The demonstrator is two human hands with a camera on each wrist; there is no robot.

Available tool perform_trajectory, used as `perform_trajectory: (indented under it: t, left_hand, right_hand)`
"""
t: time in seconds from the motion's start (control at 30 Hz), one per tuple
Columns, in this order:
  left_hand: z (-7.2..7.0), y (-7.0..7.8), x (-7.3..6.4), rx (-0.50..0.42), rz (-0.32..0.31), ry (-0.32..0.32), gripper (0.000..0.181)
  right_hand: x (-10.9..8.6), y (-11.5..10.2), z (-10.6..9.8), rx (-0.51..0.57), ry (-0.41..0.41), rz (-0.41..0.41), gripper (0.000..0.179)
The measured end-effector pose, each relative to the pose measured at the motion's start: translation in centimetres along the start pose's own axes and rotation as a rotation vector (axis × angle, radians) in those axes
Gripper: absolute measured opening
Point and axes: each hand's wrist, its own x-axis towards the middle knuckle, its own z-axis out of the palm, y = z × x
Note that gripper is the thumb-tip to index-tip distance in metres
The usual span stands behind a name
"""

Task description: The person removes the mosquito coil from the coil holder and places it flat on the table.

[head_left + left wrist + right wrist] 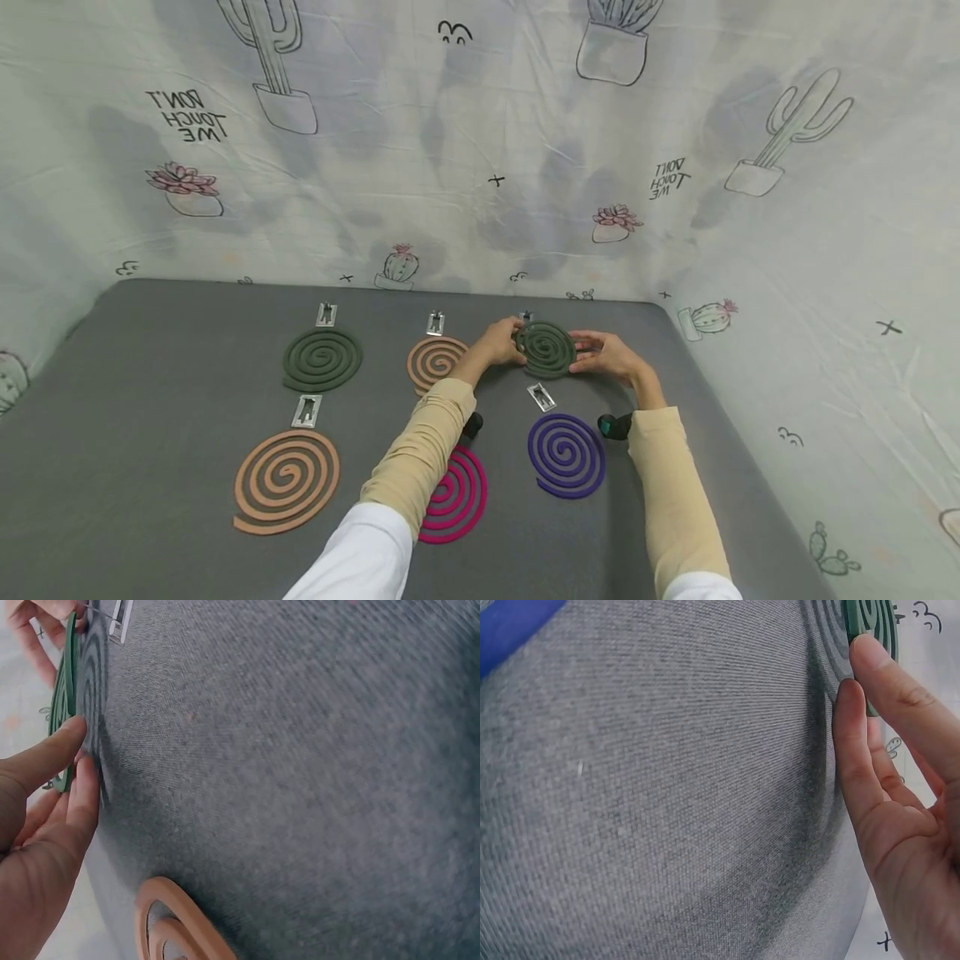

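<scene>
Both hands hold a dark green mosquito coil [546, 350] by its opposite edges, near the back of the grey table. My left hand [502, 342] pinches its left edge between thumb and fingers, and my right hand [611, 356] pinches the right edge. In the left wrist view the green coil [66, 682] appears edge-on, with its spiral shadow on the cloth beside it. Behind it, a metal coil stand [527, 317] is partly hidden. Just in front lies another metal stand [542, 397], with a purple coil [566, 456] nearer me.
Further left are another green coil [322, 359], a large orange coil [287, 482], a smaller orange coil [437, 360] and a pink coil [471, 492], the last two partly covered by my left arm. Metal stands [306, 411] lie by several coils. A patterned curtain [480, 150] hangs behind the table.
</scene>
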Motion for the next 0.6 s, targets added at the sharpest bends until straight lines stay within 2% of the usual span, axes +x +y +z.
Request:
perform_trajectory:
  t: [0.23, 0.5, 0.57, 0.6]
  left_hand:
    - [-0.5, -0.2, -0.2, 0.192, 0.019, 0.025, 0.067]
    - [-0.8, -0.2, -0.6, 0.238, -0.015, 0.044, 0.065]
    - [-0.7, -0.5, 0.0, 0.255, -0.03, 0.034, 0.066]
    - [-0.3, -1.7, 1.2, 0.278, 0.007, 0.053, 0.066]
  right_hand:
    - [0.3, -0.3, 0.3, -0.036, -0.007, -0.048, 0.07]
    - [0.6, -0.7, 1.1, -0.105, 0.001, -0.046, 0.068]
    - [0.6, -0.7, 1.3, -0.115, 0.005, -0.042, 0.067]
    - [0.7, -0.7, 1.4, -0.122, 0.006, -0.043, 0.067]
